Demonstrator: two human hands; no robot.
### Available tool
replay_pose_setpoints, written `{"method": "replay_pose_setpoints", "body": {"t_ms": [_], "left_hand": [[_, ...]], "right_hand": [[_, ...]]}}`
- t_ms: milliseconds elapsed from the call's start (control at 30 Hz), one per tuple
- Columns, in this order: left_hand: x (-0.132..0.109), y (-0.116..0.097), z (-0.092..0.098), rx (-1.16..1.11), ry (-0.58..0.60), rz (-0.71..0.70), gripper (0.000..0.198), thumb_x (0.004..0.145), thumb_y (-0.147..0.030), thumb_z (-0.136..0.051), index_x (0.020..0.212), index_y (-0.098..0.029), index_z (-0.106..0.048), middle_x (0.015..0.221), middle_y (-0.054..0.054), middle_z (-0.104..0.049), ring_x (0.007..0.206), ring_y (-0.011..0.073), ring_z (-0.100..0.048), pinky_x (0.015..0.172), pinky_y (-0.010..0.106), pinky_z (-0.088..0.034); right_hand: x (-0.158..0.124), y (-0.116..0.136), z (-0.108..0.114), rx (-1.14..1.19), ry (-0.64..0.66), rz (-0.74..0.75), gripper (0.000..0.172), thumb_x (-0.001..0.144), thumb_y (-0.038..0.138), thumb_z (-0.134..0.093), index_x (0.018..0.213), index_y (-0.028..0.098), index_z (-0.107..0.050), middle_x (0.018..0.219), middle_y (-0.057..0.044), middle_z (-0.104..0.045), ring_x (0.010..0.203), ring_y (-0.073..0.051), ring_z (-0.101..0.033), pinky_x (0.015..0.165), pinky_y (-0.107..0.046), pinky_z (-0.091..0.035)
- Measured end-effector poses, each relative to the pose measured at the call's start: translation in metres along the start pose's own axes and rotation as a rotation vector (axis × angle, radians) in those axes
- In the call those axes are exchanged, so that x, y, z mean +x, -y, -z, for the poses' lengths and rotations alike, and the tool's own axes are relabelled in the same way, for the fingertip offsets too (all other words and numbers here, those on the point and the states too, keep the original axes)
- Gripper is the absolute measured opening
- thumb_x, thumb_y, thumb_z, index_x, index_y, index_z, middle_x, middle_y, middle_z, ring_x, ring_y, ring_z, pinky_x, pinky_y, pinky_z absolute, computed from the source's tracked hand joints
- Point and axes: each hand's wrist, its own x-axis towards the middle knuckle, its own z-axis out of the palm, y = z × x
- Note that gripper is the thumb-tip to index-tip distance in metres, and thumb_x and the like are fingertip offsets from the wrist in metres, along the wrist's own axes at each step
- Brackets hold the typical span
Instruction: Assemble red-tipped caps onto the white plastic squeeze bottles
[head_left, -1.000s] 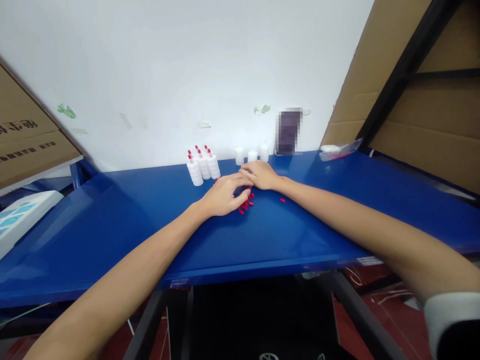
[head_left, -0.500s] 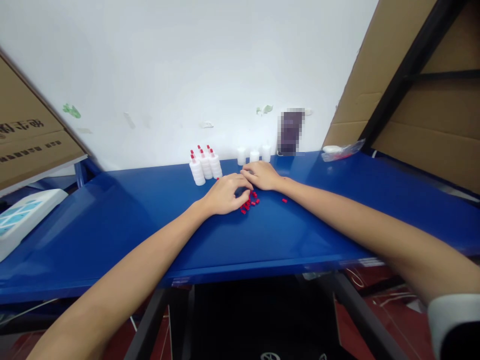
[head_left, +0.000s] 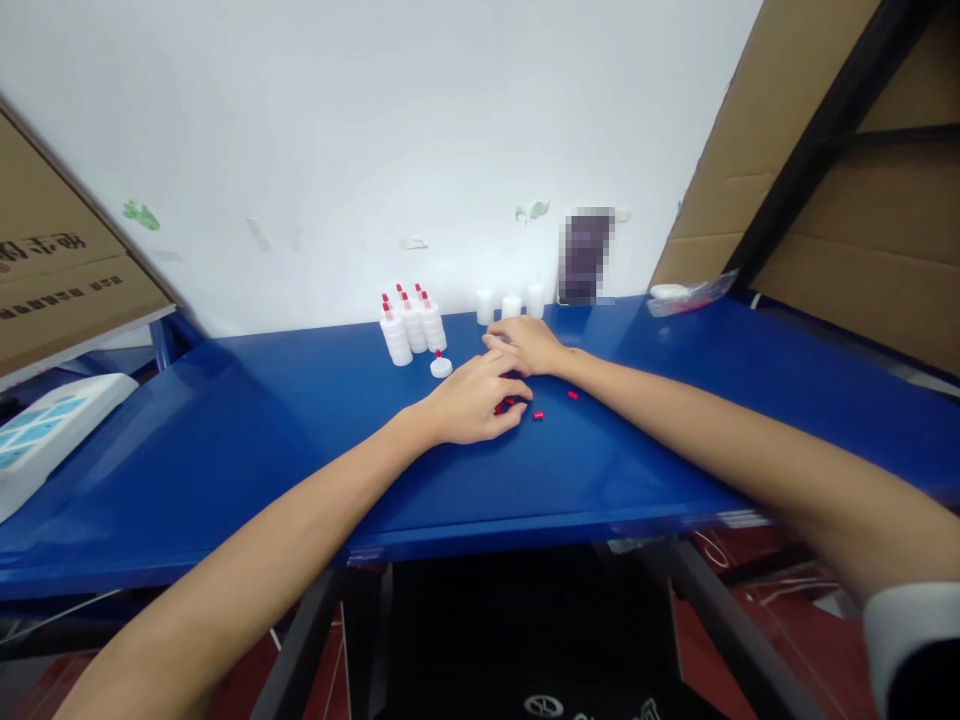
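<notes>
My left hand (head_left: 484, 400) is low over a small pile of red caps (head_left: 508, 402) on the blue table. Its thumb and fingers are curved but apart, partly covering the pile. My right hand (head_left: 529, 345) rests just behind, its loosely bent fingers close to the left fingers and seemingly apart; the fingertips are partly hidden. Nothing shows in its grasp. Two loose red pieces lie to the right: one cap (head_left: 538, 415) by the left fingertips, another cap (head_left: 573, 395) under the right wrist. A round white lid with a red tip (head_left: 441, 367) sits behind my left wrist.
Several white bottles with red-tipped tops (head_left: 397, 340) stand in a group at the back left. White bottles without red tips (head_left: 485, 307) stand behind my right hand. A plastic bag (head_left: 691, 294) lies at the back right, and a white tray-like object (head_left: 60, 430) at the left edge.
My left hand has shifted right and nearer the front edge, over the red caps. The white lid behind it now shows. One cap now lies right of the left fingertips.
</notes>
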Motion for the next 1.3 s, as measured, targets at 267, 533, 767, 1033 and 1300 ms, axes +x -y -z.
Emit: {"method": "replay_pose_setpoints", "body": {"t_ms": [267, 533, 767, 1033, 1300], "left_hand": [[0.000, -0.011, 0.006, -0.082, 0.040, -0.061, 0.027, 0.094, -0.036, -0.060, 0.107, -0.021, -0.078, 0.129, 0.013, -0.062, 0.121, 0.0282, -0.056, 0.108, 0.046, -0.043], [0.000, -0.009, 0.003, -0.106, 0.028, -0.047, 0.026, 0.095, -0.035, -0.058, 0.107, -0.022, -0.078, 0.123, 0.012, -0.065, 0.117, 0.0270, -0.057, 0.106, 0.045, -0.046], [0.005, -0.016, 0.003, -0.091, 0.038, -0.102, 0.026, 0.098, -0.029, -0.053, 0.102, -0.020, -0.077, 0.121, 0.012, -0.065, 0.115, 0.0256, -0.058, 0.107, 0.045, -0.044], [0.013, -0.022, 0.002, -0.178, 0.054, -0.019, 0.016, 0.092, -0.028, -0.062, 0.090, -0.019, -0.075, 0.113, 0.010, -0.066, 0.111, 0.0240, -0.059, 0.107, 0.042, -0.044], [0.015, -0.023, 0.002, -0.112, 0.073, -0.002, 0.019, 0.093, -0.030, -0.062, 0.092, -0.017, -0.075, 0.101, 0.009, -0.064, 0.102, 0.0231, -0.057, 0.099, 0.039, -0.045]], "right_hand": [[0.000, 0.001, 0.000, -0.009, -0.005, 0.007, 0.041, 0.097, 0.042, -0.038, 0.081, 0.020, -0.069, 0.080, -0.006, -0.069, 0.069, -0.018, -0.052, 0.061, -0.030, -0.025], [0.000, 0.000, -0.001, -0.025, -0.006, 0.012, 0.042, 0.098, 0.042, -0.038, 0.079, 0.019, -0.067, 0.079, -0.005, -0.069, 0.068, -0.017, -0.051, 0.061, -0.030, -0.025], [0.001, -0.001, -0.002, -0.029, -0.010, 0.018, 0.040, 0.097, 0.042, -0.039, 0.080, 0.020, -0.067, 0.078, -0.005, -0.068, 0.067, -0.018, -0.050, 0.061, -0.030, -0.026], [0.001, 0.000, -0.001, -0.026, -0.005, -0.011, 0.039, 0.097, 0.042, -0.040, 0.083, 0.020, -0.069, 0.081, -0.006, -0.070, 0.070, -0.019, -0.054, 0.062, -0.030, -0.026], [0.000, 0.002, 0.000, -0.016, -0.015, -0.006, 0.039, 0.096, 0.042, -0.039, 0.078, 0.020, -0.067, 0.079, -0.006, -0.068, 0.069, -0.018, -0.052, 0.061, -0.030, -0.025]]}}
